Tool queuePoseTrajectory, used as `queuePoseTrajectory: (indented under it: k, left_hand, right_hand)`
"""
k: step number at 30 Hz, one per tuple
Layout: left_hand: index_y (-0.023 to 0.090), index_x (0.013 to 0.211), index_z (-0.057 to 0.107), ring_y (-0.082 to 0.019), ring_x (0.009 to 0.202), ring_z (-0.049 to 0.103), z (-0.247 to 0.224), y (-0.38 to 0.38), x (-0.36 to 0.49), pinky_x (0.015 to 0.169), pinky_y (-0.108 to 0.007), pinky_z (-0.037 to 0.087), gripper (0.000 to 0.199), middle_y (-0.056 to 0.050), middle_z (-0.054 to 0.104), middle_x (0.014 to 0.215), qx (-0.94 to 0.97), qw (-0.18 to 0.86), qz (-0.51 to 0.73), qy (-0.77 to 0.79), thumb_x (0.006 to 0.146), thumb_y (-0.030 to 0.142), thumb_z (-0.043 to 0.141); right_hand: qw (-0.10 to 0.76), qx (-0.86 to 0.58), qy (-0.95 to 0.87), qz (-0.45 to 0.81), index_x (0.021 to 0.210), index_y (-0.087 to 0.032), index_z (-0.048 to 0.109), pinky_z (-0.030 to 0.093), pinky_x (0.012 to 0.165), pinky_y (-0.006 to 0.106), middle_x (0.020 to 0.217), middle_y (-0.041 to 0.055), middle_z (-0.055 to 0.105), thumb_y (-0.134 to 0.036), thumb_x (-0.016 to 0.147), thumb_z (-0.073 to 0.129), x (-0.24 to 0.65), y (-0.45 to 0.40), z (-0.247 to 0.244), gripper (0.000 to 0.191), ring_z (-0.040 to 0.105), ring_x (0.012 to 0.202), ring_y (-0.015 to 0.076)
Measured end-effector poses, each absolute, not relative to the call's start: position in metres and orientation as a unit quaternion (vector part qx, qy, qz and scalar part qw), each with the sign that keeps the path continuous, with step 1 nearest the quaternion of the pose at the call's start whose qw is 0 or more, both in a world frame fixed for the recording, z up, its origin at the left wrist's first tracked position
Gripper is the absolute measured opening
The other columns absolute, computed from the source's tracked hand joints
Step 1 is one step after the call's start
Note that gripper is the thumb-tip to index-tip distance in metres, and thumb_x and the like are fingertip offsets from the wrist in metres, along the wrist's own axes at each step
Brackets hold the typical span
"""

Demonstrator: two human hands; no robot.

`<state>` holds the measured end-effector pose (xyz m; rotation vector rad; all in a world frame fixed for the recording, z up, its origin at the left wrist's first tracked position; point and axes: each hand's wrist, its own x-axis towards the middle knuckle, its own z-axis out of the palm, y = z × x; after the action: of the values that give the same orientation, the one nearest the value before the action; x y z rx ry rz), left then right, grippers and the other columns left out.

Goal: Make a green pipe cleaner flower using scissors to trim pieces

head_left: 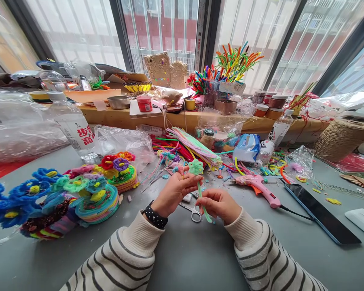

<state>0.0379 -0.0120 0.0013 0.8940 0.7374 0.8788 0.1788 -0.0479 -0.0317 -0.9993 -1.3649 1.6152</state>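
Between my hands is a mint-green pipe cleaner flower with a pale green stem that hangs down below it. My left hand, with a dotted black band at the wrist, pinches the flower just under its head. Lower down, the fingers of my right hand are closed on the stem. Scissors lie on the table behind the stem, partly hidden by my hands. To the right, a pink hot glue gun rests on its side.
Finished pipe cleaner flowers and round coiled pieces stand at left. A bundle of pastel pipe cleaners lies behind my hands. A dark phone is at right, beside the glue gun's cord. A water bottle stands at back left.
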Motion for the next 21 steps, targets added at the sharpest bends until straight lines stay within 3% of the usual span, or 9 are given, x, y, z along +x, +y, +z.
queuePoseTrajectory:
  k: [9,13,21]
  left_hand:
    - [0.015,0.067,0.045,-0.004,0.052,0.047,-0.0006,-0.0072,0.0340,0.054,-0.016,0.038,0.028,0.008,0.046,0.054,0.406,0.731,0.427,0.343,0.053,0.017,0.069]
    - [0.013,0.059,0.045,-0.004,0.057,0.048,-0.0013,-0.0084,0.0342,0.058,-0.017,0.039,0.021,0.004,0.049,0.060,0.438,0.744,0.382,0.329,0.058,0.019,0.066]
    - [0.013,0.048,0.042,-0.005,0.052,0.047,-0.0026,-0.0093,0.0362,0.053,-0.018,0.037,0.027,0.006,0.045,0.049,0.474,0.730,0.373,0.321,0.058,0.021,0.066]
  right_hand:
    - [0.367,-0.421,-0.551,0.619,0.062,-0.013,0.057,0.013,0.032,0.018,0.045,-0.0041,0.053,-0.041,0.063,0.060,0.1809,-0.0469,-0.0313,0.028,0.025,0.031,0.0007]
    - [0.378,-0.425,-0.552,0.610,0.062,-0.014,0.056,0.013,0.032,0.019,0.045,-0.0039,0.052,-0.043,0.063,0.059,0.1809,-0.0474,-0.0299,0.030,0.025,0.030,0.0007]
    - [0.367,-0.421,-0.563,0.609,0.065,-0.013,0.054,0.018,0.034,0.019,0.051,-0.0021,0.056,-0.043,0.060,0.062,0.1808,-0.0487,-0.0267,0.032,0.029,0.033,0.0015]
